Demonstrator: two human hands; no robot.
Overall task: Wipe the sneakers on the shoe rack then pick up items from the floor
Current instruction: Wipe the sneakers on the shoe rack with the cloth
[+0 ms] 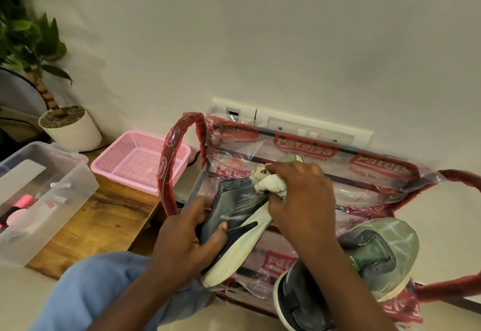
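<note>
My left hand (pixel 187 237) grips a grey sneaker (pixel 239 213) with a pale sole, tilted on its side above the shoe rack (pixel 364 174). My right hand (pixel 299 195) pinches a crumpled white cloth (pixel 270 185) against the sneaker's upper end. The second grey sneaker (pixel 364 258) lies on the rack at the lower right, partly behind my right forearm. The rack is wrapped in clear plastic with red printed logos and has red-wrapped side loops (pixel 171 161).
A pink mesh basket (pixel 140 159) and a clear plastic box (pixel 44 195) holding pink items sit on a wooden shelf (pixel 109 216) at the left. A potted plant (pixel 70 127) stands behind them. A wall switch panel (pixel 299 125) is behind the rack. My blue-clad knee (pixel 99 291) is at the bottom.
</note>
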